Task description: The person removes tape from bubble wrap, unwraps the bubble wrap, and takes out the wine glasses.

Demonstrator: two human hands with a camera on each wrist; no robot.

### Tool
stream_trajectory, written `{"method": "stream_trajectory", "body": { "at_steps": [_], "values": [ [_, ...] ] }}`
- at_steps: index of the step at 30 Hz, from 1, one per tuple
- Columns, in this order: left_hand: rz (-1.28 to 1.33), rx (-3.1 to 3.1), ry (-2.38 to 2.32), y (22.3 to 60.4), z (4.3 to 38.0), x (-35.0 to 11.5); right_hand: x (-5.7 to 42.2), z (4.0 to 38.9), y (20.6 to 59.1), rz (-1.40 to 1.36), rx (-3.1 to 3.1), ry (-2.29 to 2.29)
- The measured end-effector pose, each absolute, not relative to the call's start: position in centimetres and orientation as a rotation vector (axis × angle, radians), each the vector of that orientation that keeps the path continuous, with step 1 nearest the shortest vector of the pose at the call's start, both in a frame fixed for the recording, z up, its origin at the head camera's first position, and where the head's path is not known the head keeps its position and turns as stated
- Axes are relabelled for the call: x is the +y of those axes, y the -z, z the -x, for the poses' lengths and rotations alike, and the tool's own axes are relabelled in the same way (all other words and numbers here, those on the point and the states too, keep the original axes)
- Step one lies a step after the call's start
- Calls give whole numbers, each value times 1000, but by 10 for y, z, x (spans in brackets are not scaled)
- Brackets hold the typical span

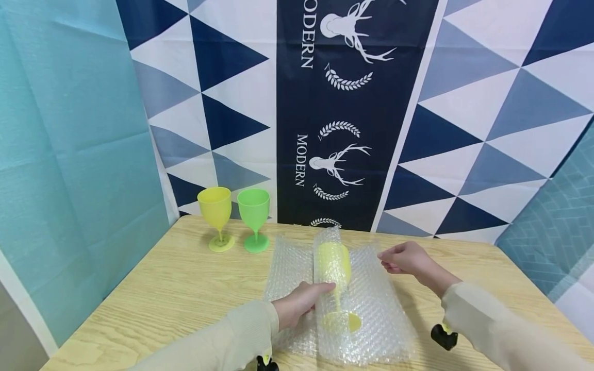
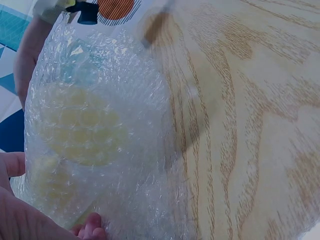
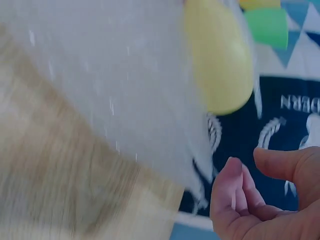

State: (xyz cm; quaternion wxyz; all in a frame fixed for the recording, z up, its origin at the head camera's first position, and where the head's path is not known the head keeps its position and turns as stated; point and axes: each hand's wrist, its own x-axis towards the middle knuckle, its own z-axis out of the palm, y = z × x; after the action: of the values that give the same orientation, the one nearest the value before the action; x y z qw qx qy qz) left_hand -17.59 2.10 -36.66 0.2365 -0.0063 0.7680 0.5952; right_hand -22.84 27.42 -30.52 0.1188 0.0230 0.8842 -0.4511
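Note:
A yellow goblet (image 1: 346, 265) lies on a sheet of bubble wrap (image 1: 385, 322), its bowl toward the back. One flap of the wrap is folded over the goblet's left part, so the bowl and foot show partly through it. My left hand (image 1: 300, 303) grips the folded wrap and goblet near the stem, thumb on top; in the left wrist view its fingers (image 2: 92, 227) curl round the wrapped bundle. Beside the wrap's right back corner is my right hand (image 1: 407, 257). The right wrist view shows its thumb and bent fingers apart, with nothing between them.
A second yellow goblet (image 1: 216, 208) and a green goblet (image 1: 254, 208) stand upright at the back left of the wooden table (image 1: 185, 288). Behind the table hangs a patterned cloth (image 1: 241, 123), with a teal curtain (image 1: 79, 129) on the left.

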Motion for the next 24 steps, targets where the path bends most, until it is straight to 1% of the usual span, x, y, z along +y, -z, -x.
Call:
{"method": "stream_trajectory", "body": {
  "at_steps": [8,13,16,24],
  "values": [
    [10,2109,-1643,367,176,20,241,199,313,54,2765,1119],
    [3,2108,-1642,367,176,20,236,184,329,311,2942,928],
    [7,2109,-1641,367,176,21,238,176,338,483,2986,889],
    [19,2121,-1635,365,175,21,238,162,354,728,3031,821]
  ]
}}
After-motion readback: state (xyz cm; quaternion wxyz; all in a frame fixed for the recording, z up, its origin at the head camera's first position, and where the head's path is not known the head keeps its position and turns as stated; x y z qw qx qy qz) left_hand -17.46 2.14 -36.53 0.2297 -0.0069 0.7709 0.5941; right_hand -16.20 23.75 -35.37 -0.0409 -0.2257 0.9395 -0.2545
